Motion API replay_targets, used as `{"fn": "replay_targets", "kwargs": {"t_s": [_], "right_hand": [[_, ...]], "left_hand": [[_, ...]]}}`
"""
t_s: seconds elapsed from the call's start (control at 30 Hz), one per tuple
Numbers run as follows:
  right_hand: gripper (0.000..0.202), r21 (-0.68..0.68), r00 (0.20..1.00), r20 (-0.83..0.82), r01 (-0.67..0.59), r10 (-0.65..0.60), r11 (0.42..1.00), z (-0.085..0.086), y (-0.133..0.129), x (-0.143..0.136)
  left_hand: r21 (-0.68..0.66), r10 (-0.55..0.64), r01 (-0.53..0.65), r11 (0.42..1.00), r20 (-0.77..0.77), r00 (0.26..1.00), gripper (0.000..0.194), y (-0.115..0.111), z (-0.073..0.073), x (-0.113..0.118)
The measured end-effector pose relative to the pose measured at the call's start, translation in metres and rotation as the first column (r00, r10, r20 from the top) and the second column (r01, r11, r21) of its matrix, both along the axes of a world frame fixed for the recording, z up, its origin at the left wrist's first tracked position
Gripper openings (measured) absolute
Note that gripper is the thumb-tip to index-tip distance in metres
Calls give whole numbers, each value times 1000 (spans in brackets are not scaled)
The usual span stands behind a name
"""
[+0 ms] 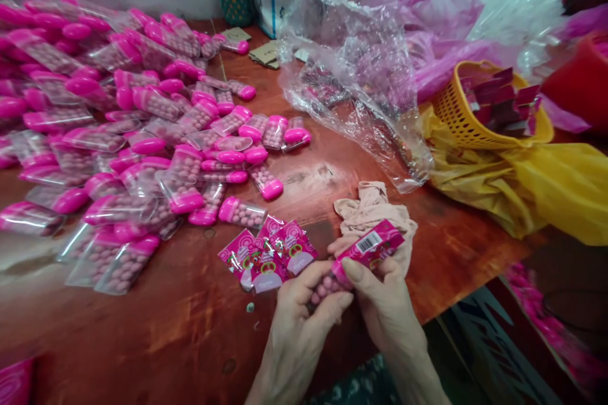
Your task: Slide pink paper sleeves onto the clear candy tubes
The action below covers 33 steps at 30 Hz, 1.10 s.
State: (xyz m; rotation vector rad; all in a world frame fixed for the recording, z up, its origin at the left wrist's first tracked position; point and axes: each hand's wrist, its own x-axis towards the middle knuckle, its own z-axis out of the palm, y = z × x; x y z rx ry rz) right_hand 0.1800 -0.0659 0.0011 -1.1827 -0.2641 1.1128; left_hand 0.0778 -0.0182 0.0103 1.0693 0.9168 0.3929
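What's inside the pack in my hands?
Round pink beads show in the clear part of the pack, by your left hand. Whatever lies under the pink barcoded label and your right hand is covered, so I can't tell.

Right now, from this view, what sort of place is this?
Likely a small hand-packing workspace, possibly in a home: a big pile of pink-capped packs on the table, loose printed labels, and a yellow basket of dark pink pieces.
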Motion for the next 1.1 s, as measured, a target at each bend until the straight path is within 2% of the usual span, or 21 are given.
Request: {"fn": "replay_targets", "kwargs": {"t_s": [0.1,0.27,0.4,0.5,0.63,0.73,0.8,0.9,0.97,1.1], "right_hand": [[13,-35,999,-22,-50,50,998,-2,0,-5],[13,-135,988,147,-17,37,991,-3,-1,-9],[12,-82,995,93,-17,25,996,-3,0,-10],[13,-59,999,54,6,-3,998,-3,3,-15],[12,-79,998,9,61,-61,995,-8,3,-27],[11,-71,999,28,43,-41,997,-13,2,-31],[16,-30,999,27,21,-20,999,-14,3,-28],[27,11,997,39,66,-67,998,-12,8,-18],[32,3,994,62,87,-87,996,-9,11,-11],[35,-29,996,85,13,-11,999,-6,10,-8]], "left_hand": [[-1,27,-27,1000,27,999,14,1,-1,0],[-68,80,-77,995,46,996,9,2,-1,0],[-173,92,-71,982,119,989,12,0,-4,2],[-198,122,-93,976,139,983,12,-3,-7,3],[-200,236,-213,957,99,967,13,-5,-7,4],[-188,343,-321,928,93,935,17,-3,-6,5],[-196,327,-299,934,133,935,18,-1,-4,4],[-264,258,-204,943,190,947,16,2,-1,2],[-309,253,-183,933,204,946,15,4,1,2],[-361,242,-157,919,203,949,13,6,3,2]]}}
